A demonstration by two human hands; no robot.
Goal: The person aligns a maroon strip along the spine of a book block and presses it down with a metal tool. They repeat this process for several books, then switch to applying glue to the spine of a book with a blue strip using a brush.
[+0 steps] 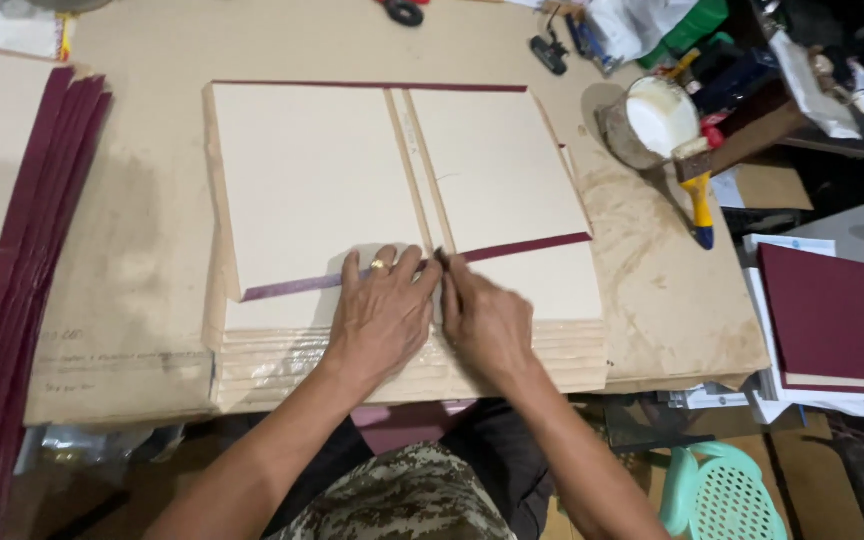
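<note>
A book cover made of two beige boards (317, 175) and a narrow spine strip (412, 165) lies face down on a stack of similar covers (552, 345). A maroon cloth edge (522, 246) is folded along its near side. My left hand (380, 315), with a ring on one finger, presses flat on the maroon fold near the spine. My right hand (482, 320) lies beside it, fingertips on the fold at the spine. Neither hand grips anything.
A pile of maroon covers (22, 260) lies at the left. A pot of white glue (657, 120) with a yellow-handled brush (700, 200) stands at the right. A finished maroon book (824, 315) rests on papers at the far right. A green stool (717, 490) is below.
</note>
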